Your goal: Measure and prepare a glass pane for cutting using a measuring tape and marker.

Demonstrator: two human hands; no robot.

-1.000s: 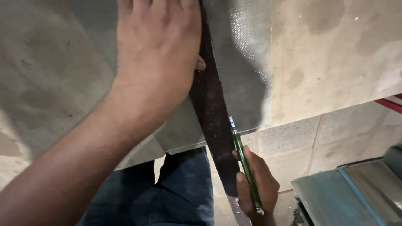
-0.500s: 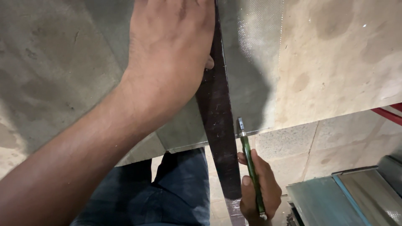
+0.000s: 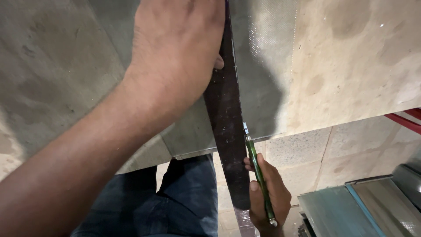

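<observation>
- Left hand (image 3: pixel 180 57): laid flat, fingers spread, pressed on the dark straightedge (image 3: pixel 226 114); nothing is gripped.
- Dark straightedge: laid lengthwise across the grey sheet (image 3: pixel 267 66), its near end overhanging the sheet's edge above the tiled floor (image 3: pixel 307 162).
- Right hand (image 3: pixel 268 199): closed around a green-handled cutter (image 3: pixel 256 173); its metal tip is set against the straightedge's right side at the sheet's near edge.
- Far right: a blue-grey metal box (image 3: pixel 333 210) is seen on the floor.
</observation>
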